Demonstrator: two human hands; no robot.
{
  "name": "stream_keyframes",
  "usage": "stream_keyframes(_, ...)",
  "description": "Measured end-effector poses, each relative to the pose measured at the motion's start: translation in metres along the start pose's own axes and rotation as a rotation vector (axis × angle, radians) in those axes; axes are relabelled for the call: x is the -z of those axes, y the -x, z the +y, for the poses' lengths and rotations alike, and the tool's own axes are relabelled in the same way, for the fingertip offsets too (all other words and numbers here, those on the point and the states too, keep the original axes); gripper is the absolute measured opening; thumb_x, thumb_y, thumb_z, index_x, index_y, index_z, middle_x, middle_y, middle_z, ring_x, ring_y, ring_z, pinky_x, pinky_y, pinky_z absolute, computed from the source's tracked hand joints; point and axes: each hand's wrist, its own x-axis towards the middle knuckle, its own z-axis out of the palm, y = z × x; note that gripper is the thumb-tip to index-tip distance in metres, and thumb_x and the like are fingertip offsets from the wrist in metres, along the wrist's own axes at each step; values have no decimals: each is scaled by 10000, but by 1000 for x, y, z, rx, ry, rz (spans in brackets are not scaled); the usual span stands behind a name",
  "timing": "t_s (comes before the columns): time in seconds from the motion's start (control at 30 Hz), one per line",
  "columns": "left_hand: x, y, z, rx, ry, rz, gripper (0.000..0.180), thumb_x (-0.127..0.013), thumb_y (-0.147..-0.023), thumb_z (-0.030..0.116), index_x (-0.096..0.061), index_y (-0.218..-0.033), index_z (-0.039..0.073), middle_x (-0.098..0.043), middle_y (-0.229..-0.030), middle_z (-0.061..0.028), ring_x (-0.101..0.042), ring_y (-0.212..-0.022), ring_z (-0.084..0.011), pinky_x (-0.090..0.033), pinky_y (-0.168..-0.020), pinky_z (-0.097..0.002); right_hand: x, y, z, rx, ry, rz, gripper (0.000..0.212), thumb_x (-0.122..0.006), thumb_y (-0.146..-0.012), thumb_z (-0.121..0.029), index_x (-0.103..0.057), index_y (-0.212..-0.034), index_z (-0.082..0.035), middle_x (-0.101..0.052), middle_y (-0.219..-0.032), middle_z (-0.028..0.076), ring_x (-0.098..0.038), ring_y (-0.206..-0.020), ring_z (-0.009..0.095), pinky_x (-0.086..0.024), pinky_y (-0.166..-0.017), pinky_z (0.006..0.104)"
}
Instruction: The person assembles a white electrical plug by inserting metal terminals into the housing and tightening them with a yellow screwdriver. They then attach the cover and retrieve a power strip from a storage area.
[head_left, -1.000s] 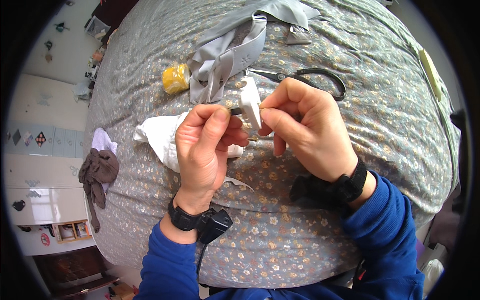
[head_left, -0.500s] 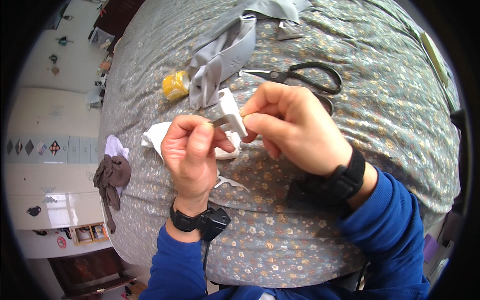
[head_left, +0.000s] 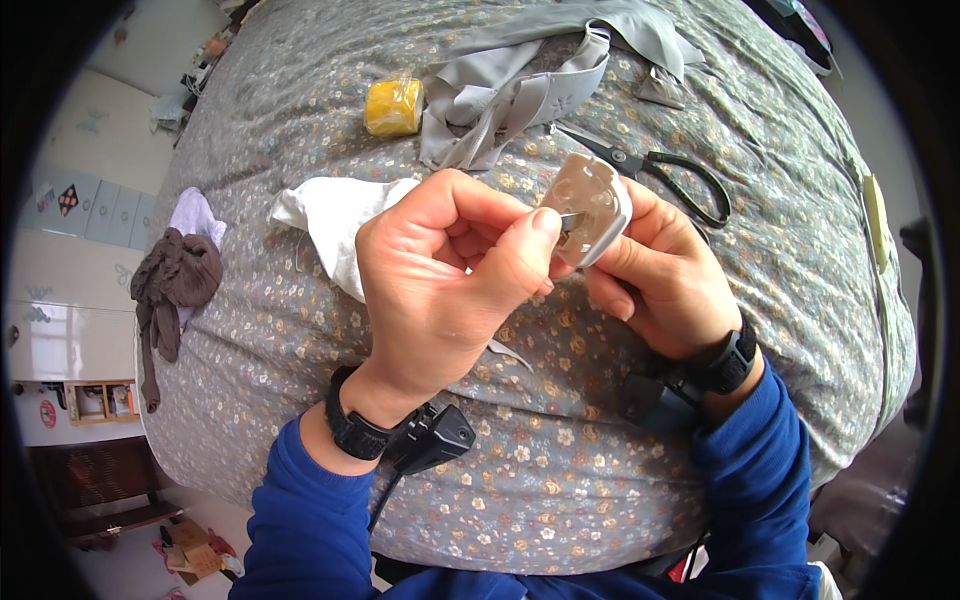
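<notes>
My right hand (head_left: 665, 280) grips a small white plastic case (head_left: 582, 190) by its edge, with the clear, moulded side turned toward my left hand (head_left: 430, 275). Thumb and finger of the left are pinched on a small thin metallic piece (head_left: 570, 215) against that side; its exact kind is too small to make out. A white cloth (head_left: 340, 225) lies on the bed beyond the left hand, partly hidden by it. Black-handled scissors (head_left: 640, 163) rest just past the right hand, their lower handle partly covered.
Grey fabric with straps (head_left: 560, 90) is heaped at the far side, beside a yellow roll of tape (head_left: 393, 108). A thin white scrap (head_left: 510, 354) lies below the hands. At the left edge of the flowered bedspread (head_left: 560, 480) sits a bunched brown garment (head_left: 180, 275).
Both hands have moved right in view with the case, which has turned to show its clear side. My left fingers have come up against it. The view has shifted too.
</notes>
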Motion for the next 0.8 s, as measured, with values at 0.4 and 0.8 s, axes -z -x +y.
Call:
stream_keyframes(0.4,-2,4,11,-812,-692,-119,176,-769,-726,41,-617,-813,61,-613,-667,-41,-612,-547,-176,-496,-478,-282,-4,-1,4,270,0,-56,106,-630,-922,-104,-545,-973,-67,-683,-1061,243,-524,-521,76,-409,-471,191)
stream_keyframes(0.8,-2,4,15,-808,-688,-105,170,-763,-721,31,-611,-795,51,-606,-648,-42,-604,-524,-173,-492,-466,-273,4,6,-2,181,175,19,521,-788,-774,-244,-436,-1098,-37,-641,-1107,208,-623,-1105,390,-565,-877,466)
